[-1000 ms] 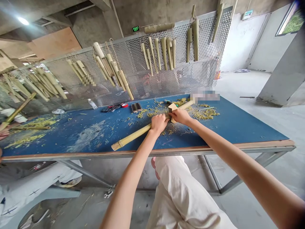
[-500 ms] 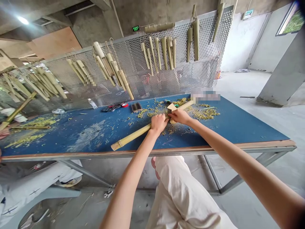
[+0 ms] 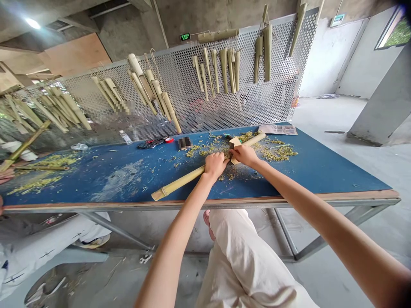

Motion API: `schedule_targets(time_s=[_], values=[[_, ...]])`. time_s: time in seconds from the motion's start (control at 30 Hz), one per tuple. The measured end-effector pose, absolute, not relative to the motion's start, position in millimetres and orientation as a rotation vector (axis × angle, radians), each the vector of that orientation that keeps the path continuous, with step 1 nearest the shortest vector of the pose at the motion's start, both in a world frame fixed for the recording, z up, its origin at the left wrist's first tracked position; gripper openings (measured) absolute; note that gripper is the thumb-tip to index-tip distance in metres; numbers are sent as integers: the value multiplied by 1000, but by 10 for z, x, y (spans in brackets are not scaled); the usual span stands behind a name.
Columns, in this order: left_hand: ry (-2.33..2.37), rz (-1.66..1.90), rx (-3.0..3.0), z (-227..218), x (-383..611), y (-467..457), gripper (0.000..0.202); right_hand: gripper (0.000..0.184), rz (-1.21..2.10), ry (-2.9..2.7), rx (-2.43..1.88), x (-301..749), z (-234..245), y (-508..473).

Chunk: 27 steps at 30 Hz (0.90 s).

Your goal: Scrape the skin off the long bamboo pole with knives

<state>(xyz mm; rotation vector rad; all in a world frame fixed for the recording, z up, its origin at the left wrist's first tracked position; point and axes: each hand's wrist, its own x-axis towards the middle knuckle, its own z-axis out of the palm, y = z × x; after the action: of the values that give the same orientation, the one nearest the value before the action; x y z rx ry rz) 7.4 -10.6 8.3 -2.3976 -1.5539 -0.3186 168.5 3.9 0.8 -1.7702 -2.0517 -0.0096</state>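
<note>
**Q:** Where does the bamboo culm (image 3: 180,182) lie?

**A:** Slanting across the blue-topped table (image 3: 308,179), its lower end toward the table's near edge and its upper end toward the far edge.

**Q:** What is the state of each grip?

**A:** The left hand (image 3: 215,166) is closed firmly around the culm. The right hand (image 3: 244,155) is clamped on a pale wedge-shaped block (image 3: 236,142), which sits against the culm just beside the left hand.

**Q:** What surrounds them?

**A:** Yellow-green bamboo shavings (image 3: 278,154) are scattered on the table around both hands; scissors (image 3: 150,143) lie near its far edge. Behind the table, a perforated metal screen (image 3: 276,98) carries hanging bamboo pieces (image 3: 224,70).
</note>
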Motion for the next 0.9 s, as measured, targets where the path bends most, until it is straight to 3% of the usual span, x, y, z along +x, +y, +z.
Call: schedule_targets(time_s=[0.9], values=[[-1560,-311,-2389,84,69,-100,35,41,-47,-2086,-1769,1721,34,37]])
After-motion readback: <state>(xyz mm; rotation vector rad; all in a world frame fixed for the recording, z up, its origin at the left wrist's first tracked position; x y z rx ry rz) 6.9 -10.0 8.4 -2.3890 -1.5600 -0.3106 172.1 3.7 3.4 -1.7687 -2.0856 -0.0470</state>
